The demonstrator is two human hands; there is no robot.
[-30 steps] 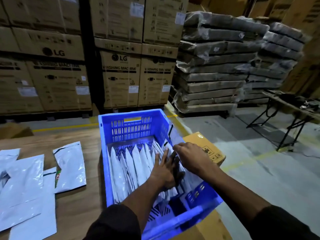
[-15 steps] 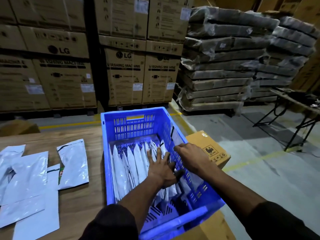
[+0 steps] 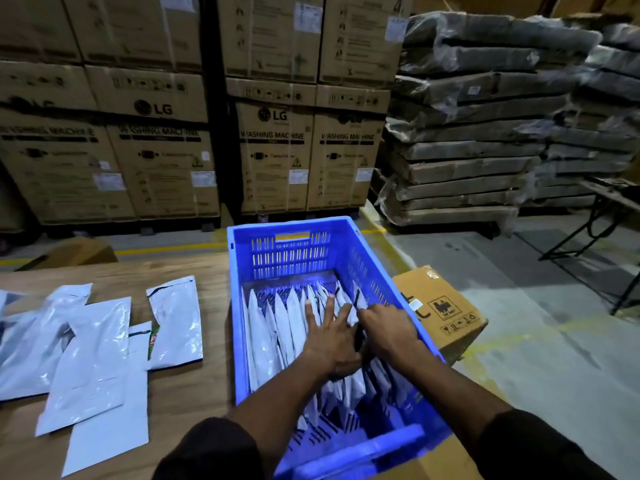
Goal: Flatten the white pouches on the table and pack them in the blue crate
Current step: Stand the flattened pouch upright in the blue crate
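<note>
Now left hand (image 3: 329,344) flat on glossy pouches (image 3: 277,327); right hand (image 3: 384,329) seemingly pinching one; slatted crate (image 3: 291,251).

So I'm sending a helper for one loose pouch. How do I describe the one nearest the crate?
Find the blue crate on the wooden table. Just left of it lie loose white pouches; take the nearest pouch, lying alone. Unlike its overlapping neighbours, it shows a dark strip along its top edge.

One head-worn wide-angle camera looks forward and down, close over the blue crate (image 3: 341,258) at lower centre of the frame. The wooden surface (image 3: 194,382) fills the lower left, stacked cartons (image 3: 277,150) the upper half.
</note>
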